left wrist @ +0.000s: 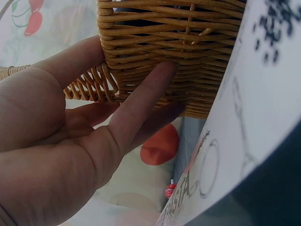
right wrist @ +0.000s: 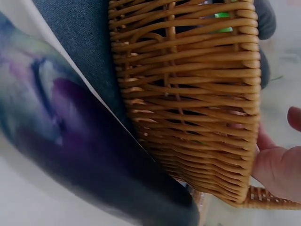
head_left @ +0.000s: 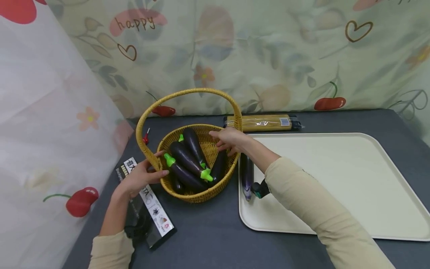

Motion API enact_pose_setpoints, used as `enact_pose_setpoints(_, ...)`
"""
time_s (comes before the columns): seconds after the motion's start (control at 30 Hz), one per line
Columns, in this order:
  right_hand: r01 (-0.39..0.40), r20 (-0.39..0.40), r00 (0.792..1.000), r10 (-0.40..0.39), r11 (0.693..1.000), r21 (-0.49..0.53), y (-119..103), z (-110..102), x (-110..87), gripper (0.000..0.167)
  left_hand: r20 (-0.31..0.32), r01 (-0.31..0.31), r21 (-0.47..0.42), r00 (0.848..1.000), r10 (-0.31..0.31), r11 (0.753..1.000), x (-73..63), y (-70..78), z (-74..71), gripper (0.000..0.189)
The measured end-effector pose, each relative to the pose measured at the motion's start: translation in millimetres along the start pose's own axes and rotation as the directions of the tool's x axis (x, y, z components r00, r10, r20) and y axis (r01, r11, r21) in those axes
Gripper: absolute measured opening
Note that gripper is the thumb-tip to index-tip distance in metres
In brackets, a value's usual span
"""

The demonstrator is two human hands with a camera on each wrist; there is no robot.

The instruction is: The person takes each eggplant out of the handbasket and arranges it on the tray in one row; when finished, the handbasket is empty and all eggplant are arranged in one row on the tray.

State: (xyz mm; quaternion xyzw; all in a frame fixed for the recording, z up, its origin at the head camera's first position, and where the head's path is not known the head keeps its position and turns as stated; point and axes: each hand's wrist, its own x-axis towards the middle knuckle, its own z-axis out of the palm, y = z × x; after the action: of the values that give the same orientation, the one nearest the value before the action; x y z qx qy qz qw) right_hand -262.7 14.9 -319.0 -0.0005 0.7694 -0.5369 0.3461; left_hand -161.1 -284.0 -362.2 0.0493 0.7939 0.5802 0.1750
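Note:
A yellow wicker basket (head_left: pixel 193 196) with a tall arched handle holds several dark purple eggplants (head_left: pixel 183 155), some with bright green stem ends. My left hand (head_left: pixel 141 175) touches the basket's left side near the handle's foot. Its fingers (left wrist: pixel 141 103) lie fairly straight against the woven outer wall (left wrist: pixel 155 52). Over the right rim, my right hand (head_left: pixel 231 138) reaches into the basket with spread fingers, just above one eggplant (head_left: pixel 220 166). In the right wrist view, the wicker wall (right wrist: pixel 193 94) hides most of this hand's fingers.
Another eggplant (head_left: pixel 246 175) lies on the left edge of a large cream tray (head_left: pixel 336 179), beneath my right forearm. A pack of spaghetti (head_left: pixel 263 122) lies behind the tray. A dark box with a white label (head_left: pixel 156 211) lies under my left forearm. A patterned cloth (head_left: pixel 252 56) hangs behind.

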Motion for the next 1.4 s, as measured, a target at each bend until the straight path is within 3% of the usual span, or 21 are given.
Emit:
enact_pose_setpoints(0.37,0.024,-0.063,0.998,-0.016,0.990,0.137,10.3,4.0,19.0,0.051,0.009,-0.001,-0.008,1.000,0.001,1.000,1.3,0.9,-0.1,0.074)
enact_pose_setpoints(0.6,0.002,-0.078,0.997,0.010,0.990,0.142,13.7,7.8,23.4,0.059,0.001,-0.005,-0.013,1.000,0.005,1.000,2.3,-1.3,-0.2,0.073)
enact_pose_setpoints(0.83,-0.100,-0.024,0.995,0.101,0.994,0.053,12.9,12.2,30.0,0.052,0.003,-0.005,-0.019,1.000,0.005,1.000,3.0,-4.0,-0.8,0.073)
enact_pose_setpoints(1.1,-0.106,0.041,0.993,0.111,0.988,-0.108,14.1,17.3,31.1,0.036,0.004,-0.008,-0.014,1.000,0.008,1.000,2.0,-3.9,-1.6,0.072)
enact_pose_setpoints(1.4,-0.104,0.049,0.992,0.114,0.981,-0.166,12.0,21.4,30.0,0.063,0.005,-0.004,-0.015,1.000,0.004,1.000,1.6,-3.3,-2.2,0.072)
